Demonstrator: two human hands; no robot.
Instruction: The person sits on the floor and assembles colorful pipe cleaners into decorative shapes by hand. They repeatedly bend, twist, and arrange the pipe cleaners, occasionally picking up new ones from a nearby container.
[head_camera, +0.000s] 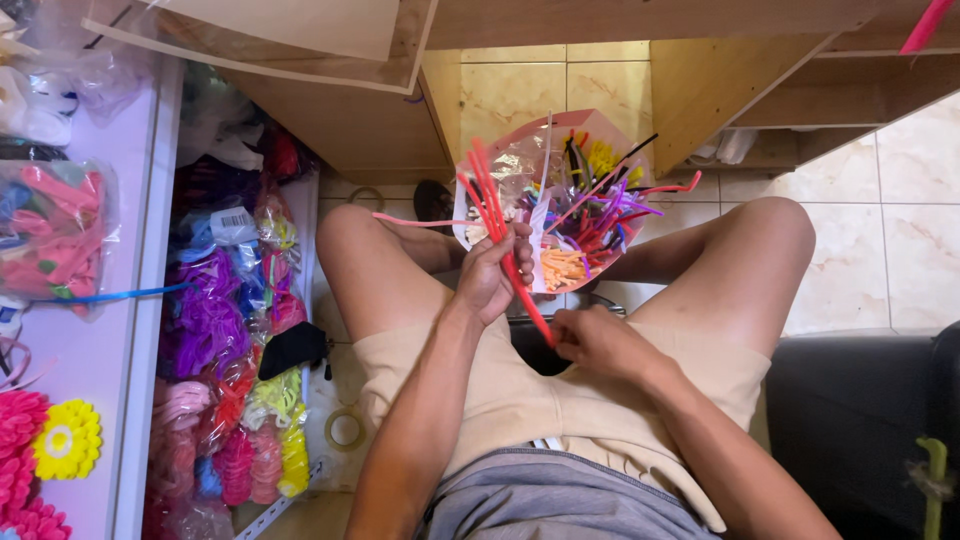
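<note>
My left hand (492, 275) is closed around a bunch of red pipe cleaners (487, 196) that fan upward over my lap. My right hand (598, 343) pinches the lower ends of the same red stems near my shorts. Just beyond the hands sits a clear plastic bag (570, 175) full of pipe cleaners in orange, purple, yellow, black and red, resting between my knees. A single pink stem (410, 220) sticks out to the left across my left thigh.
A shelf unit (240, 330) at left holds bags of coloured yarn and pipe cleaners. On the white table (105, 350) lie yellow and pink fuzzy flowers (66, 440). A tape roll (346, 429) lies on the floor. A dark seat (850, 410) is at right.
</note>
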